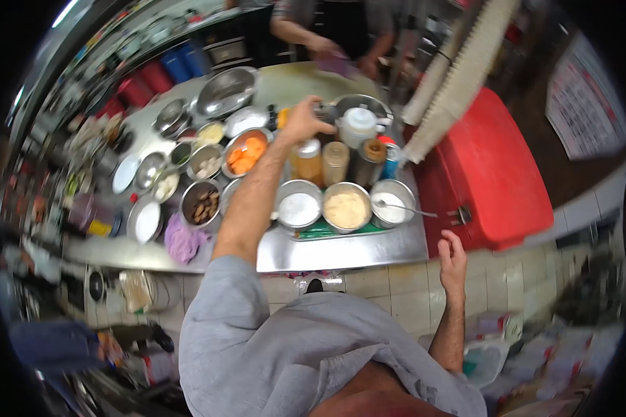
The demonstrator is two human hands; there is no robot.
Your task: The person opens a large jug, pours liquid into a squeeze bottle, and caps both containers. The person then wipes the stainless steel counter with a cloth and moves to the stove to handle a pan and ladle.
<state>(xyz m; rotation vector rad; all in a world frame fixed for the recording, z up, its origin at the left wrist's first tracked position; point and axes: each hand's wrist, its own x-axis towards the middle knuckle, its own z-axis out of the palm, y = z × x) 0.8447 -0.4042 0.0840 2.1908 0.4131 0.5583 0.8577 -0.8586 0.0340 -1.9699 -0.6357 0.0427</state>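
Note:
My left hand [305,120] reaches across the steel table to the cluster of bottles, fingers and thumb curved around a dark grey top that I cannot make out. Just in front of it stand a jar of amber liquid [307,165], a squeeze bottle of beige sauce [336,164] and a dark bottle with a brown top [369,161]. A white squeeze bottle [359,125] is to its right. Off the table's right end hangs my right hand [453,262], fingers loosely stretched and holding nothing.
Along the front edge stand bowls of white powder [299,207] and yellowish crumbs [347,210]; a spoon [407,208] rests in another. Orange slices [245,154] fill a bowl at left, near a purple cloth [183,240]. A red bin [497,174] adjoins the right end. Another person's hand [323,46] is opposite.

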